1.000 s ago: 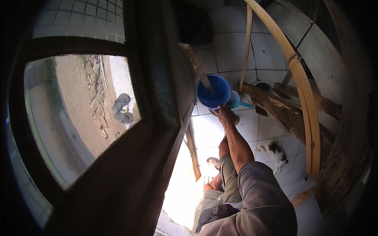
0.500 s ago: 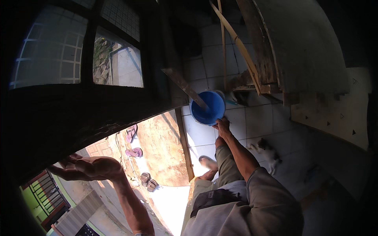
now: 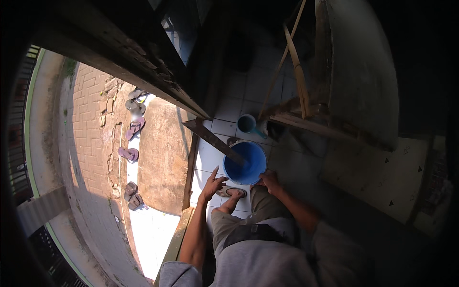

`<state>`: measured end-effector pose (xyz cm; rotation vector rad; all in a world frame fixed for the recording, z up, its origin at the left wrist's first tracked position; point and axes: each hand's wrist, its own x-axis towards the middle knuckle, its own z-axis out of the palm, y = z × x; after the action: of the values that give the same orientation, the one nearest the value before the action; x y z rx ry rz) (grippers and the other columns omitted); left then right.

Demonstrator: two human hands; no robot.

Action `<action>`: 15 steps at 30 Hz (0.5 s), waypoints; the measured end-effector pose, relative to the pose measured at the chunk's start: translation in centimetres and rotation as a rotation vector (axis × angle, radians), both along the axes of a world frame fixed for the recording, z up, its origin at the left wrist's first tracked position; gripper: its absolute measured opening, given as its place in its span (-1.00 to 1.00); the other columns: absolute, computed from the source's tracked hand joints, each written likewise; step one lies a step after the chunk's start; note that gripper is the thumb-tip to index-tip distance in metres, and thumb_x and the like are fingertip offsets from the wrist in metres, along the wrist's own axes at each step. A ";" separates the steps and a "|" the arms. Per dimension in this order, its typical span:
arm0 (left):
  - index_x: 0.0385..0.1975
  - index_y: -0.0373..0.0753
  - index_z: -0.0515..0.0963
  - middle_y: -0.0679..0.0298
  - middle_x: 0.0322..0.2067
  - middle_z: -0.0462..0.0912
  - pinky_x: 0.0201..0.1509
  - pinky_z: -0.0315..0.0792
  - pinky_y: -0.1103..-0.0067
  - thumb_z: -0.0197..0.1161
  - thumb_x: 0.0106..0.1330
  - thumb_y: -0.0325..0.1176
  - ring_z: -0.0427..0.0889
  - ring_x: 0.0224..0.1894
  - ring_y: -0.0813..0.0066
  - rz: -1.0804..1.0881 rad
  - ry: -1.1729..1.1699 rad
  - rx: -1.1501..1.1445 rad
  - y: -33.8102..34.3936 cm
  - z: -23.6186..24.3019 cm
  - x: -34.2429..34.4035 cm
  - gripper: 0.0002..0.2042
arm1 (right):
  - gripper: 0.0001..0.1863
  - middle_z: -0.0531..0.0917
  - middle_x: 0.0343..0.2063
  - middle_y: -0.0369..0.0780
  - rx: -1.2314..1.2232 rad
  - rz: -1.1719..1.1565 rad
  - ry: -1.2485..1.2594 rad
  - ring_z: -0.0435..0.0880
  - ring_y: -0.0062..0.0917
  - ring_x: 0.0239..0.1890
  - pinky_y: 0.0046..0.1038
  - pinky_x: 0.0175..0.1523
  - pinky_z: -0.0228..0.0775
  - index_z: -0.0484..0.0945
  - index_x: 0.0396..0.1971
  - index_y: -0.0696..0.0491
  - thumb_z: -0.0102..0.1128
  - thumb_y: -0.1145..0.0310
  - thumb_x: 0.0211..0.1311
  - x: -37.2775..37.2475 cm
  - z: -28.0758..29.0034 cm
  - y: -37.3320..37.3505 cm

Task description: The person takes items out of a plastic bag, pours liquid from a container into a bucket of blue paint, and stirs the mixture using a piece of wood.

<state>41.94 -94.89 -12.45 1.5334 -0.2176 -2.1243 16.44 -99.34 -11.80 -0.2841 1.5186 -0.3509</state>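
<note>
Where the bare right hand (image 3: 268,182) grips: its fingers are closed on the near right rim of the round blue plastic bucket (image 3: 258,155).
Bare left hand (image 3: 213,186): fingers spread, nothing held, just beside the bucket's left rim; whether a fingertip touches it, I cannot tell.
Bucket: between the hands, over the white square-tiled floor (image 3: 205,160), just beyond the feet.
Long flat brown strip (image 3: 210,138): one end inside the bucket, leaning out over its far left rim.
Round teal plastic dipper (image 3: 247,124): beyond the bucket, handle pointing right.
</note>
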 end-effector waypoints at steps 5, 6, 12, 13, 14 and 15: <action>0.25 -0.11 -0.06 0.09 -0.38 0.54 -0.38 0.46 0.59 0.11 0.09 -0.45 0.56 -0.43 0.43 0.042 0.039 -0.014 4.6 -1.1 -2.2 -0.30 | -0.76 0.53 -0.46 -0.15 -0.089 0.260 0.017 0.58 -0.43 -0.50 -0.46 -0.41 0.55 0.43 -0.34 0.30 -0.03 0.59 -0.10 -1.8 -1.3 2.9; 0.24 -0.12 -0.05 0.09 -0.39 0.54 -0.40 0.47 0.59 0.09 0.09 -0.46 0.57 -0.45 0.43 0.101 0.076 0.007 5.2 -0.7 -2.0 -0.32 | -0.76 0.53 -0.45 -0.15 -0.061 0.292 0.036 0.58 -0.43 -0.46 -0.45 -0.38 0.55 0.42 -0.33 0.28 -0.02 0.59 -0.09 -1.2 -0.4 2.6; 0.16 -0.17 0.04 0.39 -0.65 0.32 -0.66 0.19 0.74 0.04 0.04 -0.59 0.26 -0.69 0.72 0.309 0.201 0.006 10.8 -0.7 0.0 -0.38 | -0.74 0.54 -0.44 -0.19 -0.022 0.626 0.075 0.58 -0.50 -0.41 -0.47 -0.32 0.54 0.43 -0.29 0.23 0.03 0.59 -0.09 2.6 0.5 2.5; 0.13 -0.19 0.06 0.40 -0.66 0.31 -0.67 0.17 0.74 0.04 0.03 -0.59 0.25 -0.70 0.72 0.336 0.166 0.018 11.6 -0.7 0.2 -0.41 | -0.74 0.55 -0.43 -0.19 -0.032 0.661 0.070 0.58 -0.52 -0.42 -0.49 -0.34 0.54 0.44 -0.28 0.23 0.03 0.59 -0.09 3.2 0.2 2.7; 0.09 -0.21 0.08 0.41 -0.68 0.29 -0.69 0.16 0.75 0.03 0.03 -0.59 0.24 -0.71 0.73 0.362 0.132 0.032 12.0 -0.2 0.3 -0.44 | -0.73 0.55 -0.43 -0.20 -0.041 0.696 0.064 0.58 -0.53 -0.43 -0.51 -0.36 0.53 0.44 -0.27 0.23 0.03 0.59 -0.09 3.9 0.0 2.8; 0.00 -0.28 0.15 0.36 -0.63 0.36 -0.64 0.23 0.72 0.05 0.01 -0.57 0.31 -0.67 0.69 0.360 0.042 0.032 12.3 0.3 0.5 -0.52 | -0.72 0.56 -0.43 -0.20 -0.054 0.735 0.060 0.58 -0.54 -0.44 -0.53 -0.38 0.53 0.44 -0.26 0.22 0.04 0.59 -0.09 4.6 -0.3 2.6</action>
<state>42.45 -82.57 -12.11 1.4214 0.1025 -1.8781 21.08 -96.75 -12.08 -0.8665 1.3578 0.2042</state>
